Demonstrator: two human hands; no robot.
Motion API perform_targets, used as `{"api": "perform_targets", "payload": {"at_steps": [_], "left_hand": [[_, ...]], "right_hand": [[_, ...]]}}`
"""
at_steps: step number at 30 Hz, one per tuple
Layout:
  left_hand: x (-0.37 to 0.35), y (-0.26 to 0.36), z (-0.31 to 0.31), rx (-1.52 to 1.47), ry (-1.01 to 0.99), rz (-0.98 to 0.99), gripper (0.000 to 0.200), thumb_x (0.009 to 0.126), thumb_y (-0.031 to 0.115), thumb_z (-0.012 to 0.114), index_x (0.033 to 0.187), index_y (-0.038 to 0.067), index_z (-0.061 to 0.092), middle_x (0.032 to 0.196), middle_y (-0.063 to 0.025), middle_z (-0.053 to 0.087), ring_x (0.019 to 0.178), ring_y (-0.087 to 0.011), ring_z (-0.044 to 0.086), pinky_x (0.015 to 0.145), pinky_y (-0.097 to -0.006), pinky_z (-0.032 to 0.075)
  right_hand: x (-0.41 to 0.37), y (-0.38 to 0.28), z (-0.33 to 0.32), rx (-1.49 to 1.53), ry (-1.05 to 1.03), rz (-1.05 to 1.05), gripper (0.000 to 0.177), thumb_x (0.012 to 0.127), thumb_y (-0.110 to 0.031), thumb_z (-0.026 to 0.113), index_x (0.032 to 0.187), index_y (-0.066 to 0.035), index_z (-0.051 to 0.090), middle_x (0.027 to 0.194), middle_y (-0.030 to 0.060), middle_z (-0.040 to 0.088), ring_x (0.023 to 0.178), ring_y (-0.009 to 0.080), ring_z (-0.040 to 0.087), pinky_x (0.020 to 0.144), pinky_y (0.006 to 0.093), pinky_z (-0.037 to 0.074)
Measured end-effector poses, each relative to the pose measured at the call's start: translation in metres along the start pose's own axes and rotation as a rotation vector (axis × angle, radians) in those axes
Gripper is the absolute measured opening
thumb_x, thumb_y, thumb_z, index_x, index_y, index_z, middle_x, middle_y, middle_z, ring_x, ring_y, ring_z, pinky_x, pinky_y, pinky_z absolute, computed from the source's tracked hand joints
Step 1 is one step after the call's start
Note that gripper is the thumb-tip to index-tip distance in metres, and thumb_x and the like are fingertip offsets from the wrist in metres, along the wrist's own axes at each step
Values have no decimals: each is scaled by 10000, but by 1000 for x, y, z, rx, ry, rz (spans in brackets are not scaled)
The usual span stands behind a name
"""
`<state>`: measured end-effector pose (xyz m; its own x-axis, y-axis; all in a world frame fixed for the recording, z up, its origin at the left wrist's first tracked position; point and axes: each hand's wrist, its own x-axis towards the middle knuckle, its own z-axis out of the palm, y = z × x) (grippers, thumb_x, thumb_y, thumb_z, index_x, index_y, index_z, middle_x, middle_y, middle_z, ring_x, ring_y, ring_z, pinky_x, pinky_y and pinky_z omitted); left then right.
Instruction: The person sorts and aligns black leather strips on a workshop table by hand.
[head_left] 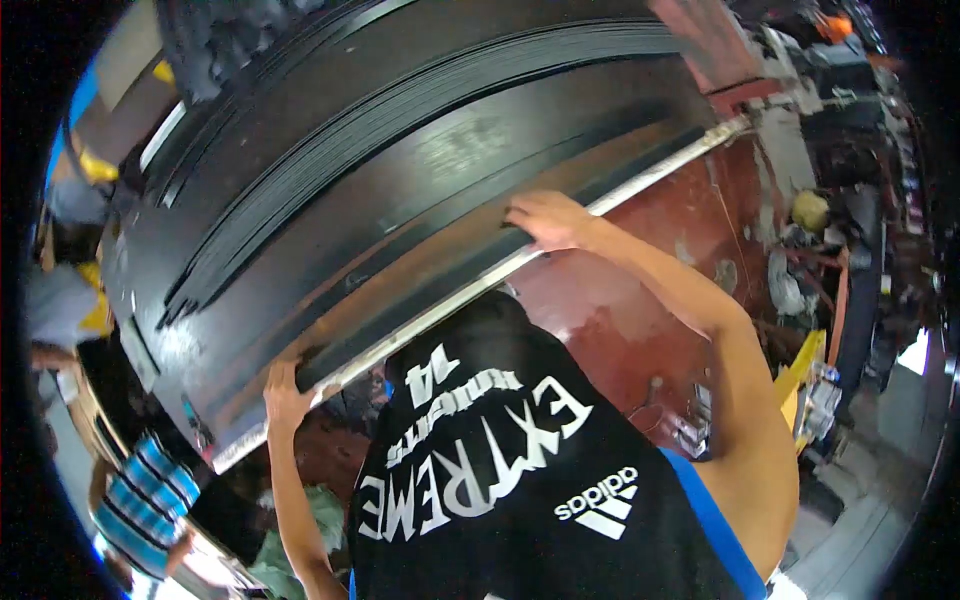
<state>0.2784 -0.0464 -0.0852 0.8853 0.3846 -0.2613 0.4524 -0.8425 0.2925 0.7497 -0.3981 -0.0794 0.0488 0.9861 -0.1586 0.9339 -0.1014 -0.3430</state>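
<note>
A long, flat black strip (440, 262) lies along the near side of the dark worktable (340, 230). My left hand (286, 395) is at its left part, fingers bent over it near the pale table edge (440, 312). Farther right, my right hand (550, 220) has its fingers curled onto the same strip, fingertips partly hidden. Behind it lies a thick bundle of long, thin black strips (400, 100), curving across the table in this wide view.
A small tool with a teal handle (192, 418) lies at the table's left corner. A red metal upright (705, 45) stands at the far right end. Beyond the left corner is a person in a striped blue shirt (148, 505). Cluttered equipment (800, 260) fills the right side.
</note>
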Motion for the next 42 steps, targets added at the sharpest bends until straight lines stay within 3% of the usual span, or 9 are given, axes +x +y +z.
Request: {"api": "perform_targets", "payload": {"at_steps": [8, 14, 16, 17, 23, 30, 33, 39, 42], "left_hand": [[8, 13, -28, -131, -126, -40, 484, 608, 91, 782, 1051, 56, 590, 1078, -159, 560, 1004, -390, 588, 823, -470, 501], [19, 15, -43, -125, -289, -120, 579, 657, 323, 828, 1117, 52, 604, 1013, -206, 695, 990, -411, 655, 862, -477, 513], [17, -1, -34, -232, -322, -74, 612, 699, 399, 787, 1168, 49, 610, 1061, -216, 686, 1018, -419, 647, 874, -483, 507], [15, -8, -31, -258, -314, -30, 594, 797, 486, 699, 1172, 33, 616, 1093, -228, 675, 1038, -428, 639, 880, -490, 499], [16, 1, -38, -250, -371, -136, 623, 913, 576, 556, 1136, -3, 616, 1083, -259, 657, 1024, -449, 628, 858, -505, 487], [11, -4, -29, -275, -341, -166, 617, 906, 571, 569, 1088, -15, 627, 1006, -273, 656, 966, -476, 626, 834, -513, 488], [18, 7, -41, -291, -333, -166, 597, 890, 551, 600, 1080, -14, 630, 1023, -265, 658, 983, -465, 621, 842, -510, 484], [7, 1, -25, -228, -288, -182, 559, 852, 521, 657, 1093, 18, 636, 1062, -217, 654, 1006, -429, 607, 860, -491, 473], [3, 11, -30, -189, -229, -207, 579, 835, 550, 661, 1070, 22, 626, 1040, -209, 637, 994, -430, 591, 848, -492, 470]], "right_hand": [[8, 2, -11, 33, -262, 96, 596, 702, -291, 805, 1192, -59, 559, 1173, 130, 555, 963, 353, 644, 816, 472, 510], [16, 1, -23, 155, -374, 170, 596, 717, -266, 793, 1231, -99, 542, 1040, 119, 651, 1001, 339, 636, 828, 478, 502], [17, 3, -25, 171, -390, 185, 588, 719, -258, 789, 1231, -106, 543, 1014, 119, 670, 1013, 338, 636, 838, 478, 497], [18, 3, -26, 170, -404, 169, 593, 725, -286, 785, 1235, -106, 540, 1023, 125, 665, 1011, 346, 634, 844, 479, 493], [25, 12, -41, 284, -520, 171, 655, 724, -483, 771, 1203, -78, 580, 1050, 175, 668, 1017, 386, 627, 854, 486, 485], [6, 60, -57, 384, -638, 283, 785, 747, -675, 662, 1172, -16, 625, 1030, 241, 677, 987, 422, 636, 855, 492, 496], [-21, 97, -64, 318, -646, 318, 877, 784, -739, 584, 1280, -16, 600, 1191, 253, 644, 1125, 428, 598, 953, 490, 479], [-79, 160, -79, 176, -579, 403, 849, 786, -744, 584, 1231, -22, 613, 1170, 247, 633, 1095, 433, 597, 943, 512, 469], [-76, 148, -89, 138, -528, 434, 804, 764, -708, 635, 1174, -17, 640, 1126, 228, 652, 1074, 429, 599, 927, 501, 465]]}}
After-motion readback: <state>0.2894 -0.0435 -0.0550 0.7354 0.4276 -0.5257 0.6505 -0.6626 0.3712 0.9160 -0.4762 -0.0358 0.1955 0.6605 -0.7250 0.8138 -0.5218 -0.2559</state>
